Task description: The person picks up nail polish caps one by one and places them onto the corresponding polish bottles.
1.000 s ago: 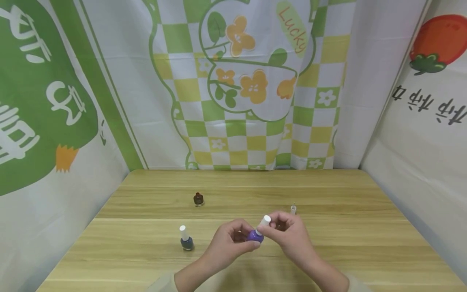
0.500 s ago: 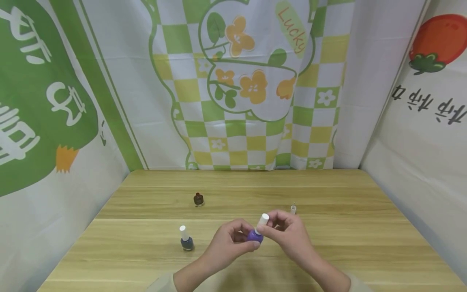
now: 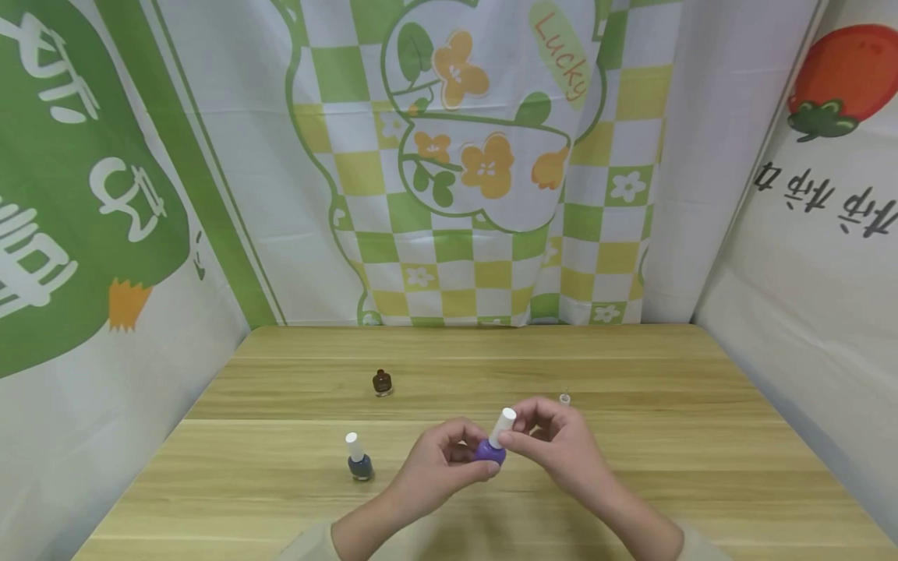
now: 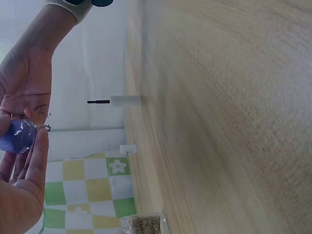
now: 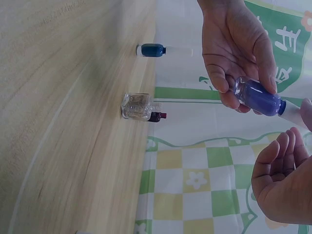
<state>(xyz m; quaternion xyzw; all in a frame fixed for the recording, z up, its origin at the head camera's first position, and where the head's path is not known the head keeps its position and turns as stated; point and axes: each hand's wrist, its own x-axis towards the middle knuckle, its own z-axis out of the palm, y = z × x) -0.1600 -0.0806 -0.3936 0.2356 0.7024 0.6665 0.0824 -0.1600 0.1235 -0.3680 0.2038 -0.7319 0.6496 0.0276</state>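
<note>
My left hand (image 3: 433, 467) holds a small bottle of purple nail polish (image 3: 489, 453) between thumb and fingers, above the wooden table (image 3: 666, 483). The thumb and fingers of my right hand (image 3: 564, 448) pinch its tall white cap (image 3: 502, 427), which sits at the bottle's neck and leans a little to the right. In the right wrist view the purple bottle (image 5: 261, 99) lies across the left fingertips, with the cap (image 5: 292, 113) in line with it. The other right fingers are bent beside the cap.
Capped blue nail polish (image 3: 360, 466) stands left of the hands. An uncapped dark red bottle (image 3: 382, 382) is farther back. A clear glass bottle (image 5: 136, 106) shows in the right wrist view. Two white brush caps (image 4: 126, 100) stand upright, one (image 4: 128, 148) farther off.
The white cap stands slightly more upright than before, and my right hand has shifted a little up. My left hand keeps its hold on the purple bottle; the other bottles have not moved.
</note>
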